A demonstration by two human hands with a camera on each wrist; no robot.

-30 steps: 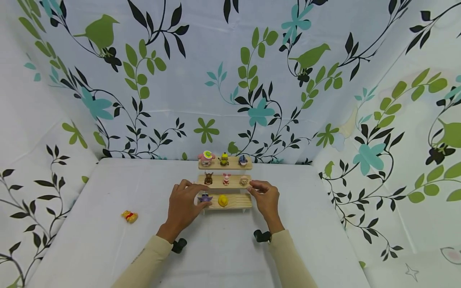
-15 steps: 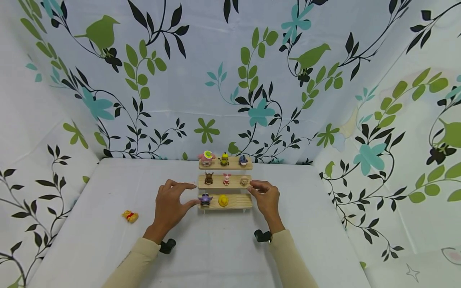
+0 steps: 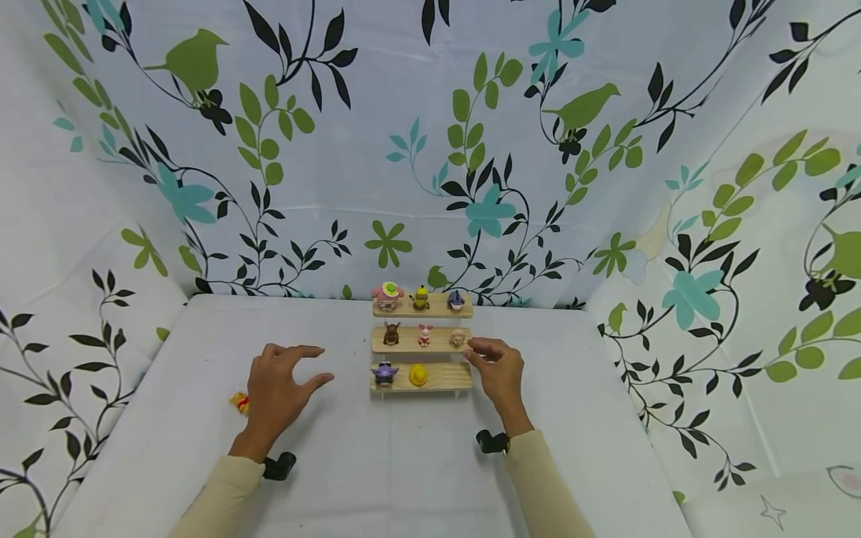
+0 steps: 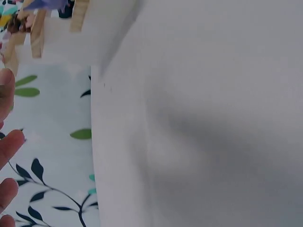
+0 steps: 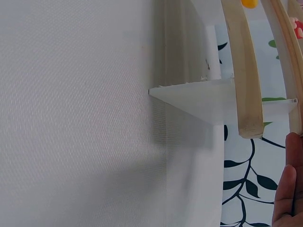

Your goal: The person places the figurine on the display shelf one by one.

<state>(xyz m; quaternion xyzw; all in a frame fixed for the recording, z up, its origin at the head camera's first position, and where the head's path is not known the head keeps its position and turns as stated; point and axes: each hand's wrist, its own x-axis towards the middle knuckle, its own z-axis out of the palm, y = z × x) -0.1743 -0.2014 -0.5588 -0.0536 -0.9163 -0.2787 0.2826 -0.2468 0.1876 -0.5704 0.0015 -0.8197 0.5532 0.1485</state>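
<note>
A three-tier wooden display stand (image 3: 442, 378) with clear supports bears small figurines. My right hand (image 3: 499, 377) pinches the right end of its middle plank with thumb and forefinger; in the right wrist view, fingers (image 5: 286, 189) touch that plank's end. To the left, my left hand (image 3: 276, 392) hovers over the table, thumb and forefinger spread with nothing between them. Partly hidden behind it lies a yellow and red figurine (image 3: 238, 402). On the bottom plank stand a purple figurine (image 3: 385, 373), at the left, and a round yellow piece (image 3: 418, 374), mid-plank.
The middle plank carries brown (image 3: 391, 334), red-and-white (image 3: 425, 335) and beige (image 3: 457, 338) figurines. On the top plank are pink (image 3: 388, 296), yellow-green (image 3: 420, 298) and blue (image 3: 456, 300) ones. A leaf-patterned cloth (image 3: 303, 187) hangs behind the white table (image 3: 417, 471).
My left hand has let go of the purple figurine on the bottom plank and moved left, toward the yellow and red figurine. The right hand has stayed at the stand.
</note>
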